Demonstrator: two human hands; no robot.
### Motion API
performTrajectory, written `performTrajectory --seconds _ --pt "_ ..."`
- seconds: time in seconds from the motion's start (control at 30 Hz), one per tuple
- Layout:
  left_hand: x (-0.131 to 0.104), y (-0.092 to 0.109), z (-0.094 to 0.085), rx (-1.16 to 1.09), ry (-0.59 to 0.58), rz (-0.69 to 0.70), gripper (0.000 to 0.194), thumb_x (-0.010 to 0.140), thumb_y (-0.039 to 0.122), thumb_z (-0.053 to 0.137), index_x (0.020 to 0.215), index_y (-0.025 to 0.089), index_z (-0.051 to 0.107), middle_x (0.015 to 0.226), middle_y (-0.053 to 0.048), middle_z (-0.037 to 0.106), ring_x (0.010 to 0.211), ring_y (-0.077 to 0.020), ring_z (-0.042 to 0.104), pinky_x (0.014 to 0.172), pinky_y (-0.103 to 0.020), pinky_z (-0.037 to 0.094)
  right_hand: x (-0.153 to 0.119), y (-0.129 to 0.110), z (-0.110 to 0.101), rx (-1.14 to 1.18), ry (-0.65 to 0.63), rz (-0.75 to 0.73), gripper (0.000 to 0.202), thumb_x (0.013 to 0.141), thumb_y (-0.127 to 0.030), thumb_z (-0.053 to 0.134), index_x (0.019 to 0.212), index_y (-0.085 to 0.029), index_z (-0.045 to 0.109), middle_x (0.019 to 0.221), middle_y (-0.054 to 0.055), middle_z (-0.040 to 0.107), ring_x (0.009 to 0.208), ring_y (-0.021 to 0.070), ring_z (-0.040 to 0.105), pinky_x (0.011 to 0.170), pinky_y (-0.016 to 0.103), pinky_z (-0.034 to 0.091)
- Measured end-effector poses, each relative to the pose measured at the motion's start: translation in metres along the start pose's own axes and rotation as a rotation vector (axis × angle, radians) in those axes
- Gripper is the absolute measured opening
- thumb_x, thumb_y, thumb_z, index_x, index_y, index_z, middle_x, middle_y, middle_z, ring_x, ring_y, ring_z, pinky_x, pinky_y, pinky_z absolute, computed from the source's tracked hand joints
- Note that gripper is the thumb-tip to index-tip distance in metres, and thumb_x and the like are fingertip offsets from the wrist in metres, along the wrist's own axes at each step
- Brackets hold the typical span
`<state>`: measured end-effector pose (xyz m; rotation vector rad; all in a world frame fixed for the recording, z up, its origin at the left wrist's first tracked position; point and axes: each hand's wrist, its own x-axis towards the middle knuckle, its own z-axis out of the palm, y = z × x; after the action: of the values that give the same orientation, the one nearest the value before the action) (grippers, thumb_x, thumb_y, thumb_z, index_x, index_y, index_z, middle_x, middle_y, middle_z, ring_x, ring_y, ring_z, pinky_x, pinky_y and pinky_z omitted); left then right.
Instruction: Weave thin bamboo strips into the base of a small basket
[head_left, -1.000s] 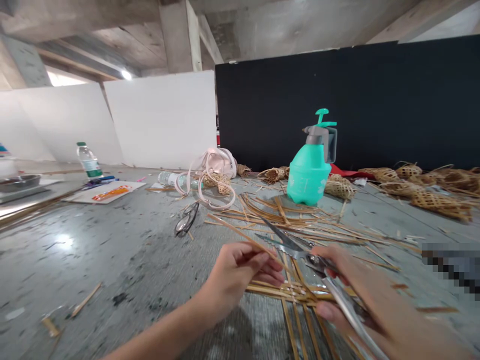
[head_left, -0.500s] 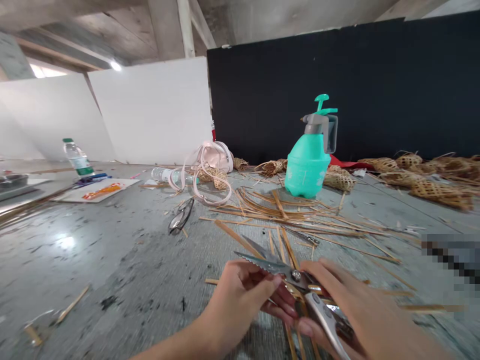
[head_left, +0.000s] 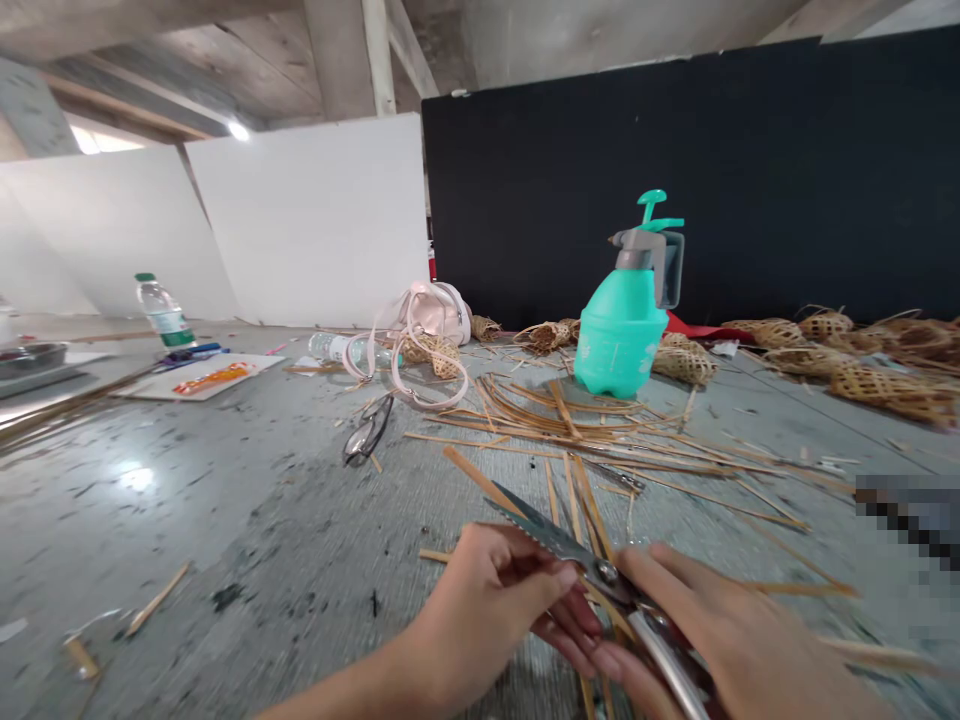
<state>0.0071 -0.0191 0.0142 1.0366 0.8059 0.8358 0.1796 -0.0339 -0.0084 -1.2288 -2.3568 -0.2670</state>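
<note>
My right hand (head_left: 697, 620) grips metal-handled scissors (head_left: 637, 600), whose blades point up and to the left and lie almost together. The blades cross a flat bamboo strip (head_left: 480, 478) that slants down behind them towards my left hand (head_left: 502, 610). My left thumb and fingers are closed on this strip beneath the blades, though the exact hold is partly covered. More bamboo strips (head_left: 589, 505) cross under both hands, fanning out above and below them. My right fingertips come close to the left ones there.
Long bamboo strips (head_left: 525, 415) lie beyond my hands, before a green spray bottle (head_left: 619, 335). Woven bamboo pieces (head_left: 892, 390) line the back right. Glasses (head_left: 367, 435), a pink bag (head_left: 435, 315) and a lying plastic bottle (head_left: 330, 347) sit left of centre. A blurred patch (head_left: 915, 510) hides something right.
The scissor blades have closed from apart to nearly together across the strip. Both hands stay close together; the whole view has shifted slightly.
</note>
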Motion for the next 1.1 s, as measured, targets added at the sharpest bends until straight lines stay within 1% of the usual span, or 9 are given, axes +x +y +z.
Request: performTrajectory --seconds 0.17,0.27,0.37,0.53,0.67,0.77,0.83,1.0,1.1 --pt "0.003 0.0 -0.003 0.032 0.0 0.013 0.023 0.068 0.031 0.067 0.059 0.01 0.063 0.056 -0.005 0.062 0.049 -0.0133 0.06 0.053 -0.025 0.051 -0.002 0.001 0.0 -0.027 0.026 0.012 0.017 0.077 -0.039 0.054 0.076 -0.024 0.049 0.06 0.0 0.057 0.043 0.0157 0.058 0.034 0.023 0.044" --pt "0.006 0.005 -0.007 0.052 0.031 0.076 0.019 0.065 0.027 0.071 0.061 0.01 0.064 0.058 -0.005 0.064 0.055 -0.0154 0.062 0.058 -0.027 0.052 -0.002 0.002 -0.004 -0.023 0.069 0.018 0.018 0.08 -0.042 0.05 0.078 -0.024 0.048 0.059 -0.001 0.055 0.041 0.0144 0.057 0.033 0.023 0.043" --pt "0.007 0.012 -0.011 0.041 0.062 0.122 0.018 0.062 0.024 0.073 0.062 0.009 0.064 0.059 -0.006 0.065 0.054 -0.0156 0.062 0.057 -0.027 0.053 -0.003 0.004 -0.006 -0.05 0.111 0.024 0.019 0.081 -0.043 0.049 0.081 -0.025 0.049 0.06 -0.002 0.055 0.041 0.015 0.056 0.033 0.024 0.041" --pt "0.008 0.016 -0.019 0.009 0.018 0.132 0.022 0.067 0.028 0.07 0.067 0.007 0.065 0.062 -0.008 0.067 0.056 -0.0166 0.064 0.055 -0.026 0.054 -0.005 0.009 -0.006 -0.08 0.097 0.043 0.02 0.081 -0.044 0.049 0.084 -0.025 0.051 0.06 -0.001 0.056 0.04 0.0158 0.056 0.033 0.026 0.041" --pt "0.009 0.015 -0.022 0.016 -0.025 0.142 0.02 0.07 0.027 0.068 0.066 0.007 0.064 0.062 -0.007 0.067 0.054 -0.0152 0.064 0.055 -0.024 0.054 -0.003 0.009 -0.01 -0.014 0.076 0.057 0.017 0.08 -0.042 0.051 0.077 -0.025 0.051 0.058 -0.001 0.058 0.041 0.0149 0.057 0.034 0.023 0.043" --pt "0.009 0.014 -0.021 0.012 -0.014 0.146 0.019 0.07 0.026 0.068 0.066 0.007 0.064 0.062 -0.007 0.067 0.055 -0.0147 0.064 0.055 -0.024 0.055 0.0 0.008 -0.012 0.05 0.034 0.076 0.014 0.078 -0.038 0.055 0.075 -0.024 0.052 0.058 -0.001 0.061 0.044 0.0148 0.059 0.032 0.02 0.041" --pt "0.009 0.014 -0.02 0.012 -0.008 0.143 0.019 0.071 0.025 0.068 0.067 0.007 0.064 0.062 -0.007 0.067 0.055 -0.0146 0.064 0.055 -0.024 0.055 0.0 0.007 -0.012 0.089 -0.019 0.115 0.014 0.078 -0.038 0.055 0.076 -0.024 0.054 0.06 0.0 0.063 0.047 0.0156 0.061 0.032 0.02 0.041" --pt "0.008 0.015 -0.016 0.012 0.028 0.127 0.02 0.07 0.026 0.069 0.066 0.008 0.061 0.062 -0.007 0.067 0.055 -0.015 0.064 0.055 -0.025 0.055 0.001 0.007 -0.014 0.274 -0.197 0.224 0.013 0.081 -0.034 0.05 0.081 -0.025 0.059 0.07 0.001 0.067 0.058 0.0171 0.064 0.044 0.022 0.048" --pt "0.007 0.014 -0.014 0.024 0.066 0.137 0.021 0.069 0.027 0.069 0.066 0.009 0.06 0.061 -0.006 0.066 0.054 -0.0154 0.064 0.055 -0.026 0.054 0.003 0.005 -0.018 0.367 -0.241 0.245 0.015 0.084 -0.032 0.045 0.085 -0.026 0.059 0.074 0.001 0.067 0.062 0.017 0.064 0.049 0.023 0.049"
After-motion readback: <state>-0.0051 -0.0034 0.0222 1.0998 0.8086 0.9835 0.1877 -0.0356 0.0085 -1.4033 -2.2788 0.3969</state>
